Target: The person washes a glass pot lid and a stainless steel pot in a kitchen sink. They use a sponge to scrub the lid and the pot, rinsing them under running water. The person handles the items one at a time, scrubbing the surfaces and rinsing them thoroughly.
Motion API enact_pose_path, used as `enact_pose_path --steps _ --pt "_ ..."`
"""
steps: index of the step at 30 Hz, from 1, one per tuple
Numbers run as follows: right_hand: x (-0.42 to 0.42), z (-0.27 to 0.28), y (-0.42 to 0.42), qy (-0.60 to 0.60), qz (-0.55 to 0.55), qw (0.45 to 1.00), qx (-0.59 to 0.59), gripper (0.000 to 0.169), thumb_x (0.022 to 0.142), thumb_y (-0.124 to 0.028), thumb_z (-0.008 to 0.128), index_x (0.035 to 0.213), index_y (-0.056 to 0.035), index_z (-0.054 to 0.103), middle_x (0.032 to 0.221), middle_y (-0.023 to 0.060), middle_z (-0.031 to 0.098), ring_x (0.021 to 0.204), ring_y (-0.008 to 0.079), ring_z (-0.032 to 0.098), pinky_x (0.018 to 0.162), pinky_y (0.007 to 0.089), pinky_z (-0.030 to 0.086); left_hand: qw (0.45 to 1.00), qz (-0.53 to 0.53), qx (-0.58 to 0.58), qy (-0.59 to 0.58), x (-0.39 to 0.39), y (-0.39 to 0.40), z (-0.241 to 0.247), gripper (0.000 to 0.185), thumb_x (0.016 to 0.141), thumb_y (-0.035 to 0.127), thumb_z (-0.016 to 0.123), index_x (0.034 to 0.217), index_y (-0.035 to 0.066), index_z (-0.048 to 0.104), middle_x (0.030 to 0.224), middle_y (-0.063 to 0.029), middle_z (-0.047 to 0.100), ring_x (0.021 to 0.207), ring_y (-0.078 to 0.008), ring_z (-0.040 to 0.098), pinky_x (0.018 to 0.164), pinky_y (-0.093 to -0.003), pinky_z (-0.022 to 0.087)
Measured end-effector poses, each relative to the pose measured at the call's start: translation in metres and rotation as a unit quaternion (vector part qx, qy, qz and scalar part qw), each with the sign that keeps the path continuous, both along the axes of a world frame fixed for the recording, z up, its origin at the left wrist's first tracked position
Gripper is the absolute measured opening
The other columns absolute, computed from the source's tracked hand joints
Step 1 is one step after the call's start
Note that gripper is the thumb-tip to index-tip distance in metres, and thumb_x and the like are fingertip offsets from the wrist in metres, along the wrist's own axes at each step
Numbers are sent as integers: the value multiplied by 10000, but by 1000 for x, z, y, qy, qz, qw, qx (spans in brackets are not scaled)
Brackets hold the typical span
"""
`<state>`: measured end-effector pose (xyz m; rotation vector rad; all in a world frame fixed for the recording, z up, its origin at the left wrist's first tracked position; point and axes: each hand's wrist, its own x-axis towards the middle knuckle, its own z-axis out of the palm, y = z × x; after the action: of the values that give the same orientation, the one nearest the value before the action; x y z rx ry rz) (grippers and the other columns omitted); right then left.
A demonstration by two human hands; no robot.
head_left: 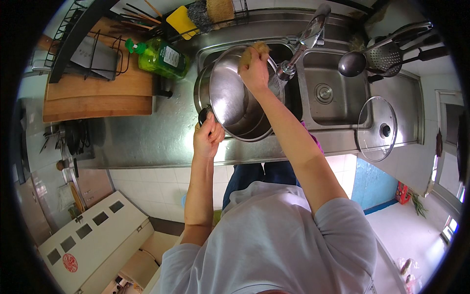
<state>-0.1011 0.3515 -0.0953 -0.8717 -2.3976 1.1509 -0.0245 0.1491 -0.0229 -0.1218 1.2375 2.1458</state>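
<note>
A large stainless steel pot [229, 92] is tilted over the left sink basin. My left hand [210, 136] grips its black side handle [203, 114]. With a tan scrubbing sponge [260, 47] in its fingers, my right hand [256, 71] presses at the pot's far rim. Water runs from the faucet head [286, 70] just right of my right hand, into or beside the pot; the exact spot is partly hidden by my wrist. The lower part of the pot sits within the basin.
Left of the sink stand a green dish soap bottle [163, 58] and a wooden cutting board [99, 86]. A wire rack behind holds a yellow sponge [181, 22]. To the right are the second basin [337, 106], a glass lid [374, 136] and a hanging ladle [352, 63].
</note>
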Motion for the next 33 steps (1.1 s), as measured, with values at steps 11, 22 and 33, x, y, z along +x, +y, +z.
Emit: enact_pose_path --steps 11,22,33 --pt "111 -36 5 -382 280 880 25 373 705 -232 621 1044 -75 628 1171 198 524 1026 365 559 825 438 494 999 44 27 5 2 -3 -12 368 956 263 450 618 153 357 419 50 263 360 -71 193 375 -249 179" --pt "122 -59 78 -52 198 967 -152 224 700 -142 612 918 -146 665 938 131 631 865 271 619 734 351 482 995 74 61 -17 -1 -4 -12 360 956 277 451 629 151 368 408 49 253 345 -72 183 369 -236 187" --pt "11 -73 250 -32 -162 986 -36 735 703 -89 546 1392 -78 289 1071 240 584 994 372 582 872 374 448 993 83 77 -17 1 -7 -10 338 962 263 435 650 148 371 402 58 247 312 -64 152 334 -230 144"
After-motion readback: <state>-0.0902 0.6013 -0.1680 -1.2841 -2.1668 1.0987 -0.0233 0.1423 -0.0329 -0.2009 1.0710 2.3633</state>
